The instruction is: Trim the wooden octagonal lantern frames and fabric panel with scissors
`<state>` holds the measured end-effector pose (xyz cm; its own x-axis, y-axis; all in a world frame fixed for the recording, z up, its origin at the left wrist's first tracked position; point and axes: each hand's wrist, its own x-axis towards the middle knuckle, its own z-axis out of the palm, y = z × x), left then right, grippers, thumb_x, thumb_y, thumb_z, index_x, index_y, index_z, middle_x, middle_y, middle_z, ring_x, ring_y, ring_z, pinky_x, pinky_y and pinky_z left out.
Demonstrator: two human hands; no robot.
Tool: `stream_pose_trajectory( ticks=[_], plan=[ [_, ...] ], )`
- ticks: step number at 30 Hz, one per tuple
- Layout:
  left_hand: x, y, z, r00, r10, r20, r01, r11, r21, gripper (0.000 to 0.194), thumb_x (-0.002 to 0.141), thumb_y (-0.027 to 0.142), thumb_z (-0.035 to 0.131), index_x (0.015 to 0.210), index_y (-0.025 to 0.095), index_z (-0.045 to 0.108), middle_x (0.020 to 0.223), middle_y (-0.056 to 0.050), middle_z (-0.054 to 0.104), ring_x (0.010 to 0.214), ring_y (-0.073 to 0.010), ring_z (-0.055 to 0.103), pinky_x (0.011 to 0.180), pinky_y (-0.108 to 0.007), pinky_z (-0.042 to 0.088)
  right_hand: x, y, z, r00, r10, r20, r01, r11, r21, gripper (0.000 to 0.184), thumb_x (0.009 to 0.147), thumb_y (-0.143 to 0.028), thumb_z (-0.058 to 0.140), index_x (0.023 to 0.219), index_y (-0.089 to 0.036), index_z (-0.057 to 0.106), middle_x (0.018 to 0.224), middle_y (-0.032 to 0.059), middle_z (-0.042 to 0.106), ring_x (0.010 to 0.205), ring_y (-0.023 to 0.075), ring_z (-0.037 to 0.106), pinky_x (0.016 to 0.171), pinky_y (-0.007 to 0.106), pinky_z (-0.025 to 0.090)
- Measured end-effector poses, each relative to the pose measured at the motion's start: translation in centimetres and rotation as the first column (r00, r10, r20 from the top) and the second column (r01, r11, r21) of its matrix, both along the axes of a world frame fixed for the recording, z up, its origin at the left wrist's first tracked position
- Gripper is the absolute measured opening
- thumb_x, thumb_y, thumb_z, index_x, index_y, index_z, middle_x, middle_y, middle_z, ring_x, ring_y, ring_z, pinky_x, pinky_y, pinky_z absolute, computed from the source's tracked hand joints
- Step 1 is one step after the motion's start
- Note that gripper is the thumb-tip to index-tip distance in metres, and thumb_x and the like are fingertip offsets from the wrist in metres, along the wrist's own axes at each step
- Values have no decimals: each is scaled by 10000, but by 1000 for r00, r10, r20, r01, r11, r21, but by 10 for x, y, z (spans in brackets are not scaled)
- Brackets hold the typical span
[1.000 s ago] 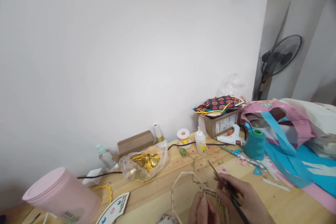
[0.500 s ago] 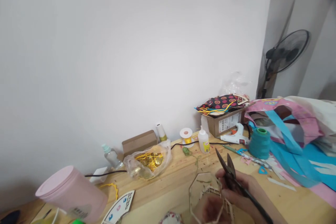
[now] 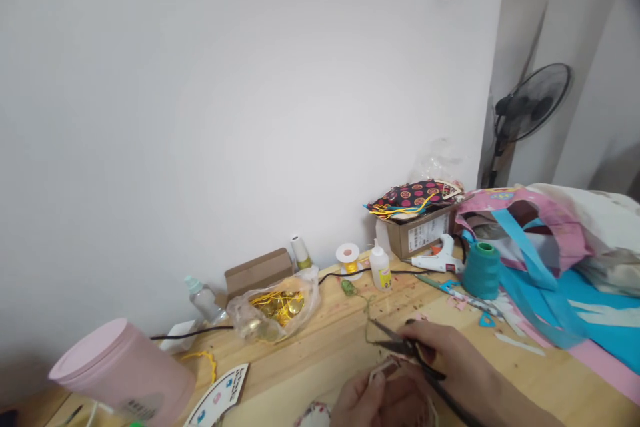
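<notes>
My right hand (image 3: pixel 457 357) is closed round dark scissors (image 3: pixel 397 347), whose blades point left and are parted. A thin green thread (image 3: pixel 369 320) runs down from a small green bundle (image 3: pixel 348 287) and meets the blade tips; whether it lies between them I cannot tell. Low in the view, my left hand (image 3: pixel 357 403) pinches the edge of a pale openwork frame (image 3: pixel 384 369), mostly hidden by my fingers. A round flower-patterned piece (image 3: pixel 315 415) lies just left of that hand, cut off by the lower edge.
A pink canister (image 3: pixel 125 373) and a fan-shaped panel (image 3: pixel 217 397) stand left. Behind are a bag of gold pieces (image 3: pixel 275 310), yellow thread spool (image 3: pixel 349 260), glue bottle (image 3: pixel 381 268) and glue gun (image 3: pixel 443 257). A teal thread cone (image 3: pixel 481 271) and pink bag (image 3: pixel 575 233) are right.
The scissors have swung from pointing up to pointing left, down at the green thread. The frame has tilted and sunk lower behind my left fingers. The view has shifted slightly right.
</notes>
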<state>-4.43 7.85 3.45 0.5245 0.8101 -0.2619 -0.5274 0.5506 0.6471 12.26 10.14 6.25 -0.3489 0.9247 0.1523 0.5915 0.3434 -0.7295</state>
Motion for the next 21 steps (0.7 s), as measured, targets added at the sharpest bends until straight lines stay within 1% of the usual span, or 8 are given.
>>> stream_pose_trajectory(
  ticks=[2, 4, 6, 8, 11, 13, 16, 21],
  plan=[
    [-5, 2, -4, 996, 84, -16, -84, 995, -59, 239, 707, 294, 610, 891, 150, 663, 886, -127, 695, 838, -273, 632, 659, -362, 496, 8, 2, -7, 999, -44, 21, 43, 997, 67, 271, 718, -258, 518, 971, -186, 580, 837, 48, 619, 708, 168, 545, 667, 266, 428],
    [-8, 4, -4, 989, 150, -8, -150, 983, -105, 210, 670, 276, 650, 834, 147, 676, 887, -126, 697, 864, -279, 624, 620, -340, 512, 17, 1, -11, 997, -21, 80, 9, 990, 142, 259, 734, -262, 504, 975, -187, 565, 882, 64, 598, 768, 177, 543, 686, 268, 425],
    [-8, 4, 0, 981, 192, 0, -191, 973, -132, 200, 655, 261, 663, 820, 149, 680, 911, -124, 692, 897, -288, 611, 545, -307, 521, 24, -1, -14, 986, 8, 169, -42, 979, 198, 229, 731, -203, 478, 942, -199, 564, 880, 66, 587, 810, 184, 540, 687, 267, 416],
    [-6, 4, 3, 976, 216, 10, -213, 969, -127, 199, 658, 250, 659, 834, 159, 681, 940, -113, 685, 910, -282, 607, 492, -276, 518, 27, -2, -18, 964, 5, 265, -67, 972, 224, 239, 691, -129, 461, 892, -202, 568, 825, 58, 589, 762, 182, 544, 646, 263, 404],
    [-3, 4, 5, 963, 268, 15, -266, 961, -78, 218, 622, 245, 693, 818, 150, 691, 928, -103, 690, 898, -242, 617, 627, -274, 527, 28, -1, -26, 928, -5, 372, -93, 965, 245, 267, 627, -65, 446, 821, -203, 567, 742, 38, 595, 657, 170, 539, 572, 255, 368],
    [-2, 4, 3, 961, 275, -11, -275, 958, -84, 242, 596, 266, 713, 807, 149, 694, 887, -109, 700, 862, -234, 631, 702, -298, 514, 26, 1, -31, 911, 0, 412, -119, 957, 263, 245, 617, -55, 441, 774, -201, 560, 706, 30, 595, 616, 165, 533, 543, 253, 345],
    [-2, 5, 0, 962, 269, -48, -273, 957, -99, 299, 585, 312, 715, 826, 138, 687, 878, -134, 698, 833, -255, 639, 701, -341, 516, 25, 4, -34, 897, 8, 441, -146, 949, 279, 213, 617, -51, 442, 731, -199, 544, 683, 22, 595, 591, 158, 533, 529, 250, 329],
    [2, 5, -3, 896, 408, -175, -421, 906, -45, 309, 561, 344, 725, 774, 125, 681, 915, -136, 689, 936, -259, 599, 741, -326, 508, 27, 2, -34, 890, 25, 455, -160, 952, 261, 177, 650, -71, 440, 723, -205, 531, 688, 20, 602, 591, 156, 544, 525, 247, 321]
  ],
)
